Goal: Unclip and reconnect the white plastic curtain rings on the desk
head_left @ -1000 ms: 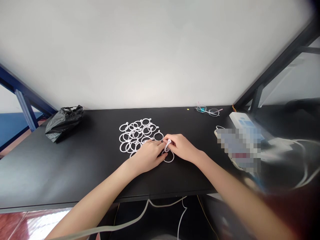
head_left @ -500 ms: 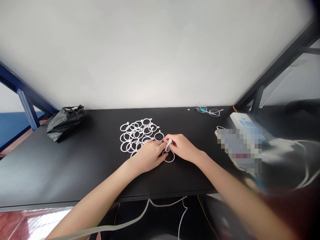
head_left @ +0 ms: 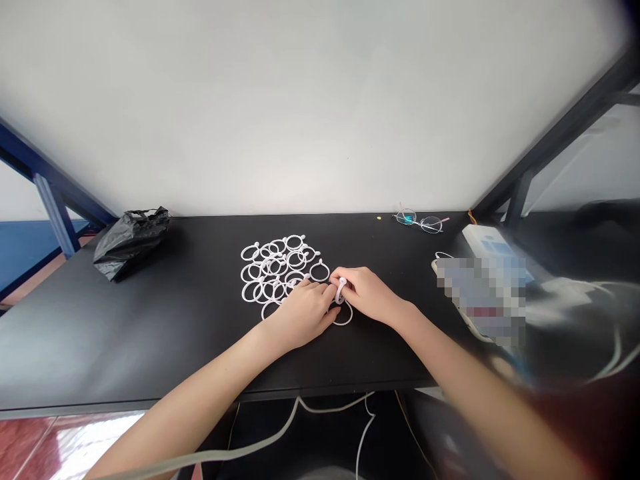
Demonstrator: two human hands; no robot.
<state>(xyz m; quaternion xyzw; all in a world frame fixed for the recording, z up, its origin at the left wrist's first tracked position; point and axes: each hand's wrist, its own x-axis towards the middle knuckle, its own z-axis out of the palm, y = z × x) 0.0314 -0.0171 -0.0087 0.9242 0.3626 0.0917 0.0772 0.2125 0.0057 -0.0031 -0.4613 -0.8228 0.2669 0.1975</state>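
Observation:
My right hand (head_left: 367,291) pinches a thin white ring (head_left: 341,293) with a small knob at its top, held up on edge over the black tabletop. Close against it, my left hand (head_left: 303,311) is curled, its fingertips and thumb closed at the ring's left side; the exact contact is partly hidden. Another white ring (head_left: 345,324) lies flat below the fingers, partly covered by them. To the left spreads a cluster of several overlapping white rings (head_left: 275,267), and my left hand covers some of these. One loose ring (head_left: 320,280) lies just beyond my fingers.
A crumpled black plastic bag (head_left: 131,243) lies at the left. Eyeglasses (head_left: 419,222) rest near the wall. On the right are a white box (head_left: 484,239), a blurred-out flat item (head_left: 477,300) and clear plastic with cables. A pale cable (head_left: 260,443) hangs below the table edge (head_left: 350,390).
Both hands have shifted very slightly to the right with the held ring, which now stands a little more upright. The view has also moved slightly. The cluster of rings looks the same.

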